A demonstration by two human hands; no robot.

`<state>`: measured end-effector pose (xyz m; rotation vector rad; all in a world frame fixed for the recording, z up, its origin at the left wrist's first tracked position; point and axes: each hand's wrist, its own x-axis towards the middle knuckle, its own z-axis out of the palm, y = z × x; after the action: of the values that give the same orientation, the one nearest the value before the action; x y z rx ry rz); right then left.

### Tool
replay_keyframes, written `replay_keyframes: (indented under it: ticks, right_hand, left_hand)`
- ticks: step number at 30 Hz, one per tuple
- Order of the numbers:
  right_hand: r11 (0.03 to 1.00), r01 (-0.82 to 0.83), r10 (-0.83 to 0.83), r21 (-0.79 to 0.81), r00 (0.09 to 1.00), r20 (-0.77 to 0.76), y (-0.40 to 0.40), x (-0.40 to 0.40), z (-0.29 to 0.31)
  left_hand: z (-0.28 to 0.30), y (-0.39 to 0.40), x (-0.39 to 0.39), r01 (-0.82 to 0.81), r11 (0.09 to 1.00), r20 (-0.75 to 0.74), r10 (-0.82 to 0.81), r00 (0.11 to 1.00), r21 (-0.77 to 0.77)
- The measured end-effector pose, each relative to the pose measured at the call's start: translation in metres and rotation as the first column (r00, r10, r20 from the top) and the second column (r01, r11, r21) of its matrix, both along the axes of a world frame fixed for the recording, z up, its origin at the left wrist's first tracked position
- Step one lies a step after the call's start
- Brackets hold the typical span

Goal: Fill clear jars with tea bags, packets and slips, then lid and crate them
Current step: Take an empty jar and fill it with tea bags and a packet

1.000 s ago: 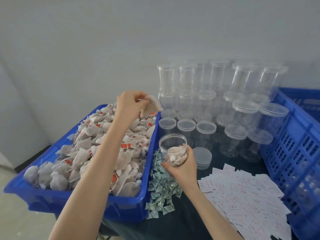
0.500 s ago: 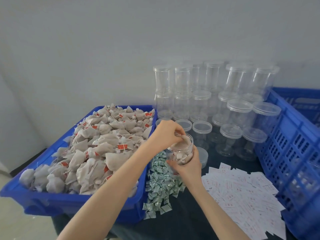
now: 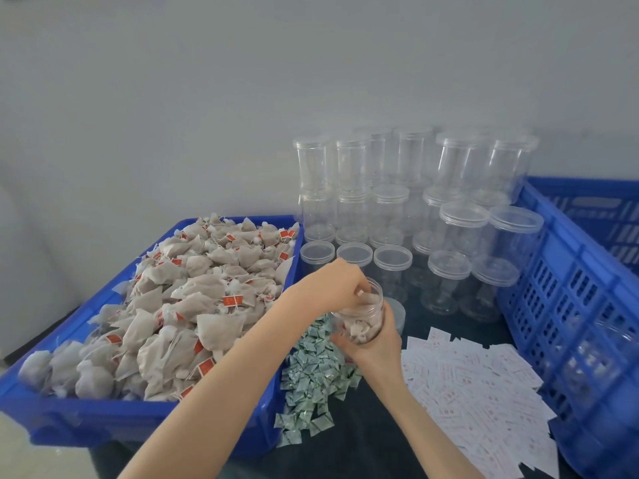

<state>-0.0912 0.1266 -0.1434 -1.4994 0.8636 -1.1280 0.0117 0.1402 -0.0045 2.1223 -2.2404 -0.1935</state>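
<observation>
Jar in hand: an open clear jar (image 3: pixel 361 314) sits at mid-frame, just above the tabletop (image 3: pixel 373 440), with several tea bags already inside.
Right hand: the right hand (image 3: pixel 375 340) wraps the jar from below at 6 o'clock, probably to steady it and keep the mouth tilted toward the other hand.
Left hand: the left hand (image 3: pixel 332 283) hovers over the jar mouth from 10 o'clock, fingertips pinching a tea bag (image 3: pixel 368 296) as it goes in.
Tea bag supply: a blue bin (image 3: pixel 103 423) at 9 o'clock, heaped with far too many bags to count, is set near for short reaches.
Packets: a pile of small green packets (image 3: pixel 311 371) lies at 7 o'clock, between bin and jar; uncounted.
Slips: white printed slips (image 3: pixel 477 385) fan out at 4 o'clock, dozens at least.
Loose lid: one lid (image 3: pixel 397 312) lies flat just at 3 o'clock, likely this jar's.
Empty jars: lidded jars (image 3: pixel 449 236) stand stacked at 12 to 1 o'clock, roughly two dozen.
Crate: a blue slatted crate (image 3: pixel 567 305) at 3 o'clock holds some jars, blurred.
</observation>
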Motion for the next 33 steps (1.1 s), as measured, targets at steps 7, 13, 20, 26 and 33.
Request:
replay_keyframes:
  ticks: [7,13,20,26,33]
  right_hand:
    - [0.999,-0.02,0.018,-0.046,0.999,-0.049,-0.006,-0.01,0.004]
    - [0.998,0.062,-0.062,0.009,0.998,-0.003,-0.011,-0.021,-0.013]
    - [0.99,0.136,-0.135,0.025,0.991,-0.021,-0.021,-0.039,-0.025]
    - [0.989,0.15,-0.15,-0.011,0.987,-0.061,-0.027,-0.046,-0.019]
    - [0.992,0.127,-0.128,-0.015,0.99,-0.063,-0.027,-0.055,-0.019]
  left_hand:
    - [-0.006,-0.006,-0.008,-0.022,1.0,0.047,0.022,0.999,0.003]
    - [-0.008,-0.002,-0.002,-0.16,0.911,-0.183,0.095,0.978,-0.381]
    - [-0.071,-0.022,0.011,-0.551,0.819,-0.073,0.547,0.834,-0.16]
    - [-0.143,-0.026,0.004,-0.487,0.872,0.108,0.481,0.87,0.043]
    - [-0.152,-0.021,0.011,-0.523,0.851,0.116,0.524,0.844,-0.045]
